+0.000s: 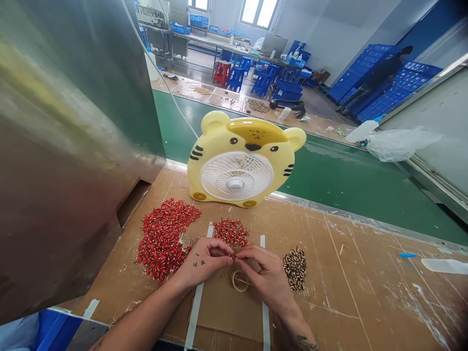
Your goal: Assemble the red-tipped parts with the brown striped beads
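Note:
My left hand [204, 262] and my right hand [261, 273] meet over a brown cardboard sheet [219, 307], their fingertips pinching a small red bead [232, 255] between them. Just beyond the hands lies a heap of red beads [231, 232], with a larger red heap [163, 239] to the left. Dark speckled beads [295, 268] lie right of my right hand. Under the hands sits a small clear ring [240, 281] with a thin stick across it. White tape strips [266, 302] hold the cardboard down.
A yellow tiger-shaped fan [237, 163] stands behind the beads, at the edge of a green conveyor belt [329, 168]. A steel machine housing [73, 131] fills the left. Beyond are a plastic bag [404, 145], stacked blue crates [369, 73], a person [383, 73] and stools [244, 78].

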The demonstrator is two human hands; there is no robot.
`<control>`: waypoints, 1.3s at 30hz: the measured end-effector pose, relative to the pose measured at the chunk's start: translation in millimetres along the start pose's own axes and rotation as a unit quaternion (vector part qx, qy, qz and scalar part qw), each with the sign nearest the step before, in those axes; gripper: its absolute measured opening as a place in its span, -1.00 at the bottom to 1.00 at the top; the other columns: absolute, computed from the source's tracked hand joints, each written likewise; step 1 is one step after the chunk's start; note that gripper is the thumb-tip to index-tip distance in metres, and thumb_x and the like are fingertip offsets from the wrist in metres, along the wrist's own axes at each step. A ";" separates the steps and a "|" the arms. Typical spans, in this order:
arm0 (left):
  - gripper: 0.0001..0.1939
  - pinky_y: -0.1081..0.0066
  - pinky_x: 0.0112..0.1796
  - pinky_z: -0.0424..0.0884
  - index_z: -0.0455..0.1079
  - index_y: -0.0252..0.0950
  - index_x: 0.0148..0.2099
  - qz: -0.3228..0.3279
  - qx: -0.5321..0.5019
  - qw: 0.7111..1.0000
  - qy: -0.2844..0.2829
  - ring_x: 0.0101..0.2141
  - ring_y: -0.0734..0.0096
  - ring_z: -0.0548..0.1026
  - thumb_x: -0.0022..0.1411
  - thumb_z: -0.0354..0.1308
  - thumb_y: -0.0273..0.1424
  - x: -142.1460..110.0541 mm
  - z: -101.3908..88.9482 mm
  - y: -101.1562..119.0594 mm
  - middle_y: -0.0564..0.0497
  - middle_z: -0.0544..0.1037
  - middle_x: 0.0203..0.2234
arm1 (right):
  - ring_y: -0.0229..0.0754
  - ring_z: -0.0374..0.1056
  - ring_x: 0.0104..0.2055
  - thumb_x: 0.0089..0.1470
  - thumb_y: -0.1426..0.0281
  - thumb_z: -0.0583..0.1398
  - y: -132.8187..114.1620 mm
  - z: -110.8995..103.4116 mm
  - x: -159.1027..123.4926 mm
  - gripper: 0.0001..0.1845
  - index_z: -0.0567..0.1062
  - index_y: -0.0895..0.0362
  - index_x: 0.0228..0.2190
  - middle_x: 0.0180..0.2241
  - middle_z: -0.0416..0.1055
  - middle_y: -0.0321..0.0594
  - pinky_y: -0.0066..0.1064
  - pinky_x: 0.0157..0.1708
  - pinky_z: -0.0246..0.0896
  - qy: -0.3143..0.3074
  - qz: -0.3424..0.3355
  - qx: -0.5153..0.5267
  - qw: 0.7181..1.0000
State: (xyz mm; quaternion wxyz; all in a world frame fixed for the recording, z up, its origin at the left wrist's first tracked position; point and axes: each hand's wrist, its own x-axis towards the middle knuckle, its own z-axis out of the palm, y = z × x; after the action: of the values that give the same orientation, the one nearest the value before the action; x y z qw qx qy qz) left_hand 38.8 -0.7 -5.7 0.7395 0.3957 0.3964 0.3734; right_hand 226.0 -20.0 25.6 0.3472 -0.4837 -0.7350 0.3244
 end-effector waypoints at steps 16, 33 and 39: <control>-0.92 0.47 -0.34 0.41 0.63 -0.34 -0.36 0.079 0.113 0.990 0.038 -0.41 0.36 0.55 0.06 0.31 -0.46 -5.5 2.2 -0.1 -0.06 0.66 -0.44 | -0.21 0.51 -0.39 0.10 0.44 0.28 -2.9 -0.8 -6.0 -0.93 0.60 0.07 -0.40 -0.41 0.60 -0.33 -0.48 -0.34 0.33 0.011 0.091 -0.011 0.996; -0.81 0.46 -0.31 0.49 0.55 -0.32 -0.15 0.148 0.242 0.956 0.075 -0.38 0.37 0.58 0.15 0.21 -0.48 1.0 2.8 -3.4 -0.06 0.65 -0.33 | -0.17 0.49 -0.31 0.13 0.39 0.20 16.1 7.3 4.8 -0.88 0.56 0.10 -0.31 -0.33 0.58 -0.23 -0.39 -0.25 0.38 0.022 0.111 0.014 0.994; -0.76 0.25 -0.12 0.39 0.52 -0.28 -0.18 0.181 0.599 0.773 0.103 -0.21 0.21 0.49 0.34 0.00 -0.43 -24.8 -25.7 37.7 -0.11 0.59 -0.28 | -0.15 0.45 -0.37 0.12 0.40 0.18 25.8 -3.7 20.1 -0.89 0.54 0.10 -0.34 -0.37 0.56 -0.23 -0.35 -0.30 0.35 0.043 0.099 -0.066 0.992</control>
State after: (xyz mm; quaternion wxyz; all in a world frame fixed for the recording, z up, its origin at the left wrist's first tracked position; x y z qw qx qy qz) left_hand -2.9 0.7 25.2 0.2266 0.7820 0.5348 0.2260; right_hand 235.7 7.7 10.6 0.3127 -0.5892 -0.6876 0.2868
